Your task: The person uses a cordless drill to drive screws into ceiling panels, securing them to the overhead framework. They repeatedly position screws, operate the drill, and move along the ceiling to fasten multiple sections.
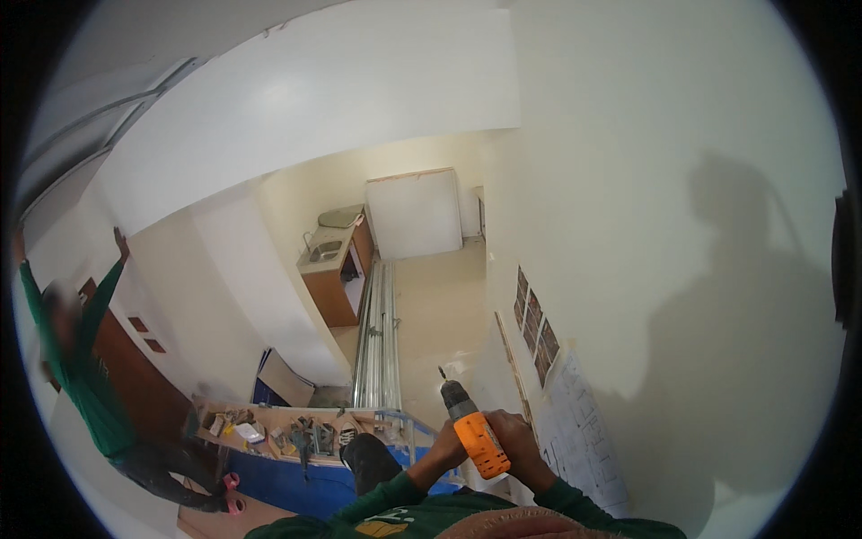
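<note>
A cordless drill, orange with a dark front end, is held in front of my body. Its thin bit points away from me and slightly left. My right hand is closed against the drill's right side. From the other side my left hand closes on the drill, its fingertips mostly hidden behind the orange housing. The grip of the tool is out of sight beneath it.
Below left, a wooden platform bears scattered tools; one of my shoes is by it. A co-worker in green reaches up. Long metal channels lie near a sink counter. Paper drawings hang on the right wall.
</note>
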